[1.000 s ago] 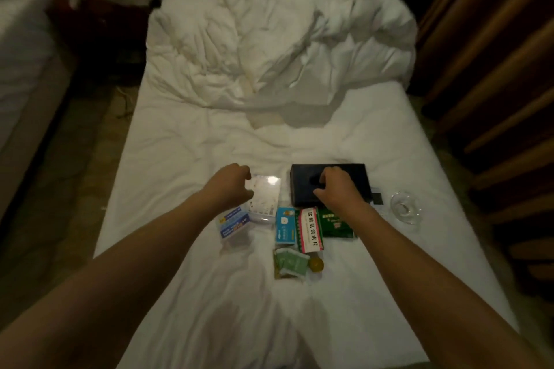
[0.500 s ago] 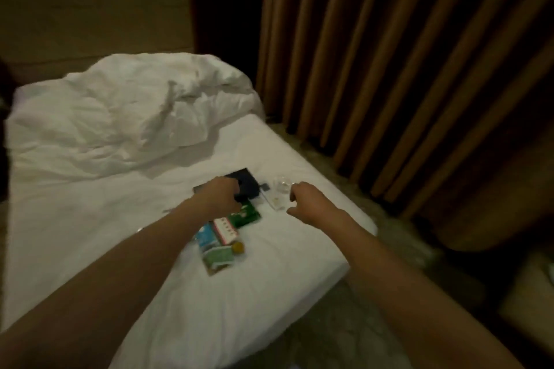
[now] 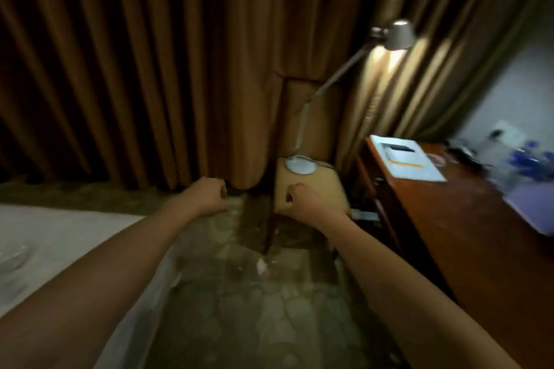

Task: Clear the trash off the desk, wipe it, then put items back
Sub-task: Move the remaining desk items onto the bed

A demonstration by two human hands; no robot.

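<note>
Hanging mid-air, left hand (image 3: 209,196) & right hand (image 3: 305,204) fisted, empty; stool (image 3: 311,189) w/ lamp (image 3: 301,165) ahead, desk (image 3: 467,219) right.

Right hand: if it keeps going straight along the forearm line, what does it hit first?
Probably the tan stool bearing the lamp base; the right hand overlaps its front face, though the single view leaves depth unclear.

one desk (image 3: 467,237), one lamp (image 3: 398,31), two hands (image 3: 207,195)

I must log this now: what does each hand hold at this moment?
Left hand: fingers curled, nothing visible in it.
Right hand: fingers curled, nothing visible in it.
</note>
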